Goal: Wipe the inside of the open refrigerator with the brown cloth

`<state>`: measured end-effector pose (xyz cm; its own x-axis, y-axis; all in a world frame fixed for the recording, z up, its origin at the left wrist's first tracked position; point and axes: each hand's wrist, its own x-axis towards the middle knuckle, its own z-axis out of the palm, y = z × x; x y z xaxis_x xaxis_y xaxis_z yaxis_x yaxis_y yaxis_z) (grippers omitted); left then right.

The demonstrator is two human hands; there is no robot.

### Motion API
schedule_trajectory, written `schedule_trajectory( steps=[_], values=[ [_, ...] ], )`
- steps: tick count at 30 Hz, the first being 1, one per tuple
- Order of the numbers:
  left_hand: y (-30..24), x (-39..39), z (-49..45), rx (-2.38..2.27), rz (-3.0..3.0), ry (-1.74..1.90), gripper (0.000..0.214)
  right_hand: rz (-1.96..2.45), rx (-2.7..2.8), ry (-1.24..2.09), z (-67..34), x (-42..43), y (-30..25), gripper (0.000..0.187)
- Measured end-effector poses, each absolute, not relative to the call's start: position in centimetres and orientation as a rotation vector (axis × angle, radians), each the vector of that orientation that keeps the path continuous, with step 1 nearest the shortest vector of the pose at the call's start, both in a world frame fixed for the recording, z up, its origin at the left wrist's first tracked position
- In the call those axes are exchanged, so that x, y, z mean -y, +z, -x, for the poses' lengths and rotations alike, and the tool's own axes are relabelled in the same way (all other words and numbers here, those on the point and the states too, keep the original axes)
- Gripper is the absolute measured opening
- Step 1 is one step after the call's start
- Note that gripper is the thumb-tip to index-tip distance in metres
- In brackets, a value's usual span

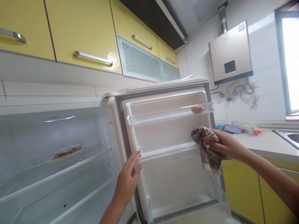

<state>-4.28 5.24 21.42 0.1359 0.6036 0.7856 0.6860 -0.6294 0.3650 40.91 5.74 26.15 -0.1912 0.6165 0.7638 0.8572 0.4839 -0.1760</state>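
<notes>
Gripping the brown patterned cloth (205,152), your right hand (225,143) has it at the free edge of the open fridge door (169,183), below the egg (197,109) in its top rack (161,117). Your left hand (128,178), unclenched and holding nothing, is at the door's hinge edge. Left of the door, a food pack (68,151) sits on a glass shelf (90,155); right of it, colourful items (233,129) lie on the bench (268,143).

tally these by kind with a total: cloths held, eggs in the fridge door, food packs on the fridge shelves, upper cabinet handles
cloth: 1
egg: 1
food pack: 1
upper cabinet handles: 4
total: 7
</notes>
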Motion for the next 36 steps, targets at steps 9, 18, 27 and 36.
schedule_trajectory(
  steps=[9, 18, 27, 36],
  values=[
    [21.0, -5.0, 4.1, 1.312, 2.321, -1.612, 0.037, 0.746, 2.324, -1.071, -31.7, -10.2, 32.8, 0.039],
    [21.0, -5.0, 3.6, 1.354, 2.297, -1.575, 0.04, -0.064, 2.657, -1.475, -18.1, -12.6, 33.4, 0.032],
    [20.4, -5.2, 3.0, 1.415, 2.276, -1.642, 0.044, 0.372, 2.442, -1.148, -18.1, -13.5, 33.2, 0.043],
    [20.3, -5.6, 3.1, 1.371, 2.247, -1.7, 0.044, 0.819, 2.301, -1.168, -15.9, -11.3, 32.7, 0.027]
  ],
)
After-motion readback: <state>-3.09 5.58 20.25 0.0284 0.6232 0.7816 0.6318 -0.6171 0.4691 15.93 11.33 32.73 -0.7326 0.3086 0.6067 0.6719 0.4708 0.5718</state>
